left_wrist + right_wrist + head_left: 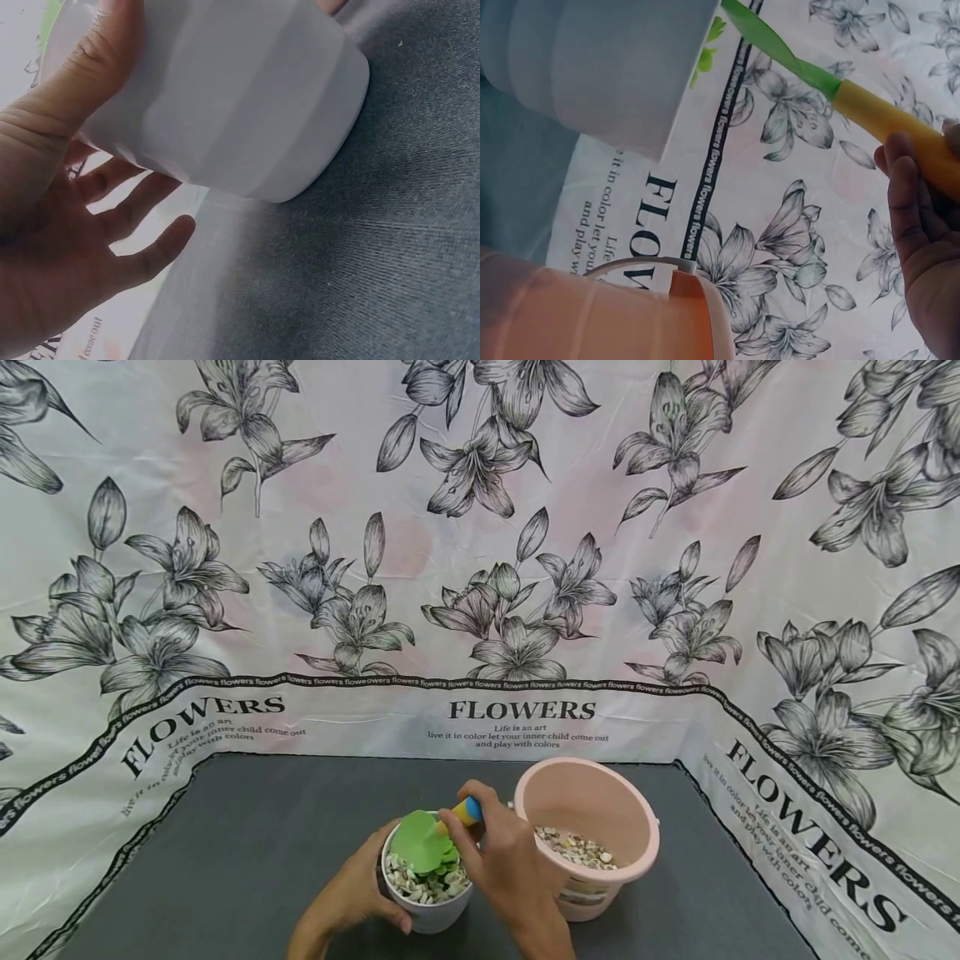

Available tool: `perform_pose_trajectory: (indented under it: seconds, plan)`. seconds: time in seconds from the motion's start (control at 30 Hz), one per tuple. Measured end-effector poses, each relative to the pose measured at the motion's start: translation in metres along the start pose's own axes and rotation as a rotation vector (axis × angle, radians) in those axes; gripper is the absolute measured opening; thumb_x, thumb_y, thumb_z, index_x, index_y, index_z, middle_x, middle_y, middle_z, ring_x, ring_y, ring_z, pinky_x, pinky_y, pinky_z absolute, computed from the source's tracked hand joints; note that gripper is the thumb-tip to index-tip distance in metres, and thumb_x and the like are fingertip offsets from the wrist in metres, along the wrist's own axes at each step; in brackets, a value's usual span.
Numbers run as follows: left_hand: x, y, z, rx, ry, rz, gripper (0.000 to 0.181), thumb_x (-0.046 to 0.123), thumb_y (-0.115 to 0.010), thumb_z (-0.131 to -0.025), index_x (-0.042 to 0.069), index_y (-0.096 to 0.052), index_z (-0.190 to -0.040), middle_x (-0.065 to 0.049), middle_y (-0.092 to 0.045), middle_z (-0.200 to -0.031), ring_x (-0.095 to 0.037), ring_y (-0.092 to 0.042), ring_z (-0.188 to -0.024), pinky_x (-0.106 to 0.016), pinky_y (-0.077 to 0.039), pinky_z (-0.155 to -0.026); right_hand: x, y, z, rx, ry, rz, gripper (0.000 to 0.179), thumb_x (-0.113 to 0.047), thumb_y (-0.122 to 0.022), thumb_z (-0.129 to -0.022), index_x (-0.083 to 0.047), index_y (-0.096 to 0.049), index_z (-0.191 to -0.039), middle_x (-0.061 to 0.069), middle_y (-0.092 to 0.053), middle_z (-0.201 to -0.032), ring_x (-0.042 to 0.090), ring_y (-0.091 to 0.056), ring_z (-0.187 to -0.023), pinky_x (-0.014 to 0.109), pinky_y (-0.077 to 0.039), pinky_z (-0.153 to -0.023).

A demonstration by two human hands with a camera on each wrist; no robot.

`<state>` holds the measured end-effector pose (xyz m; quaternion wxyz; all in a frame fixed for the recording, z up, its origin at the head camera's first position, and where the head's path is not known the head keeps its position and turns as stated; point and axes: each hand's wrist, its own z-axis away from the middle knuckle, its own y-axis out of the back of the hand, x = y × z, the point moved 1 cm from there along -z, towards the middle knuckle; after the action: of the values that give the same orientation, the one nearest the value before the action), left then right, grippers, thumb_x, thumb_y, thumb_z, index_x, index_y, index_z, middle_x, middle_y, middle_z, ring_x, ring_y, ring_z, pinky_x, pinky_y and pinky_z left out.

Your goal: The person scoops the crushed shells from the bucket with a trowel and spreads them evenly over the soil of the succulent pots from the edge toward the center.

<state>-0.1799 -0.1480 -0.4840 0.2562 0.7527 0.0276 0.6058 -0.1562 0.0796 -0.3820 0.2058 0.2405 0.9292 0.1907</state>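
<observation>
A white flower pot [433, 917] stands on the dark cloth in the head view, filled with pale pebbles [407, 882] around a small green plant [450, 867]. My left hand [351, 883] holds the pot from its left side, thumb at the near wall and fingers around the far side. In the right wrist view, my right hand [930, 247] grips a toy shovel by its yellow handle [892, 112], which has a blue end. The shovel's green blade [417, 842] is tilted over the pot's mouth and covers part of the plant.
A pink bucket [651, 852] with pebbles [573, 850] in its bottom stands to the right of the pot, close by my right forearm. Its white handle [641, 261] shows in the right wrist view. Flower-printed fabric [517, 727] rises behind and along both sides of the dark cloth [247, 827].
</observation>
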Motion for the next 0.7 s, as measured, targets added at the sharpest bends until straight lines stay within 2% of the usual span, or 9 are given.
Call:
perform_pose_trajectory:
  seconds: [0.07,0.17,0.27,0.43,0.57,0.7]
  plan:
    - [-0.001,0.0,0.0,0.009,-0.011,-0.001,0.121,0.034,-0.105,-0.052,0.008,-0.044,-0.154,-0.012,-0.055,-0.14,-0.009,-0.053,-0.121,-0.026,-0.049,-0.102,-0.001,0.002,0.001,0.001,0.027,0.002,0.03,-0.011,-0.078,-0.094,-0.002,-0.06,-0.116,0.003,-0.068,-0.082,0.001,-0.062,-0.061,0.005,-0.045,-0.056]
    - [-0.001,0.0,0.001,0.027,-0.017,-0.007,0.108,0.03,-0.106,-0.05,0.003,-0.051,-0.138,-0.012,-0.057,-0.13,-0.005,-0.055,-0.113,-0.023,-0.05,-0.098,-0.001,0.005,0.0,0.014,0.049,-0.004,0.027,-0.016,-0.076,-0.097,-0.002,-0.061,-0.115,0.002,-0.068,-0.082,0.001,-0.063,-0.063,0.008,-0.049,-0.057]
    - [0.0,0.0,0.002,0.022,-0.003,-0.016,0.098,0.026,-0.107,-0.05,0.005,-0.049,-0.127,-0.01,-0.061,-0.127,-0.004,-0.059,-0.111,-0.022,-0.051,-0.095,-0.002,0.009,-0.001,0.024,0.056,-0.011,0.025,-0.02,-0.073,-0.1,-0.003,-0.062,-0.113,0.001,-0.068,-0.082,0.001,-0.063,-0.065,0.01,-0.051,-0.059]
    - [0.001,0.001,0.003,0.024,0.008,-0.058,0.096,0.025,-0.107,-0.05,0.008,-0.045,-0.121,-0.007,-0.067,-0.122,-0.005,-0.062,-0.107,-0.023,-0.052,-0.091,-0.001,0.014,-0.002,0.032,0.068,-0.033,0.023,-0.017,-0.073,-0.099,-0.003,-0.063,-0.114,0.0,-0.069,-0.083,0.002,-0.063,-0.066,0.01,-0.052,-0.061]
    - [0.0,-0.002,0.004,0.042,-0.042,-0.047,0.102,0.021,-0.108,-0.046,0.007,-0.045,-0.126,-0.009,-0.066,-0.125,-0.003,-0.061,-0.11,-0.021,-0.051,-0.095,0.003,0.018,-0.001,0.061,0.044,-0.044,0.025,-0.015,-0.075,-0.098,-0.002,-0.063,-0.115,0.001,-0.072,-0.082,0.001,-0.063,-0.063,0.009,-0.05,-0.059]
    - [-0.002,-0.006,0.003,0.008,-0.109,0.031,0.119,0.02,-0.108,-0.049,0.003,-0.039,-0.145,-0.017,-0.058,-0.141,0.002,-0.055,-0.121,-0.018,-0.047,-0.104,0.008,0.026,0.0,0.107,-0.004,-0.032,0.027,-0.013,-0.078,-0.095,-0.002,-0.063,-0.116,0.002,-0.072,-0.083,-0.001,-0.059,-0.063,0.01,-0.048,-0.058]
